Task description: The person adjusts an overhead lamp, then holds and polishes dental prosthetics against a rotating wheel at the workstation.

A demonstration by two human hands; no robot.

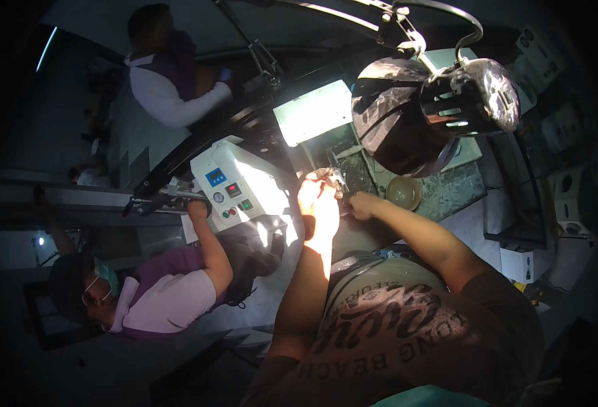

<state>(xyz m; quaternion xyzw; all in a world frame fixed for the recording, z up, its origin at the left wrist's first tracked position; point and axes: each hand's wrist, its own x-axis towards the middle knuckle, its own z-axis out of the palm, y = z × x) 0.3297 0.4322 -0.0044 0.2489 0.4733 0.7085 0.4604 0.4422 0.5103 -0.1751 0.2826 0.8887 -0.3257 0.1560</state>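
Observation:
My left hand point(316, 198) is raised in bright lamplight, its fingers closed round a small shiny metal part point(334, 180). Just to the right of it and lower is my right hand point(362, 205), in shadow, with its fingers curled together close to the metal part. Whatever that hand grips is too dark and small to make out. Both hands are over a dark, worn work surface point(358, 169). A shallow tan bowl point(404, 193) stands on the bench to the right of my right hand.
A large black desk lamp point(434, 108) hangs over the bench beyond my hands. A white control box point(234, 186) with small displays and buttons stands at the left. A brightly lit pale panel point(314, 112) lies behind. One masked co-worker point(156, 285) reaches in from the left; another person point(166, 85) is farther back.

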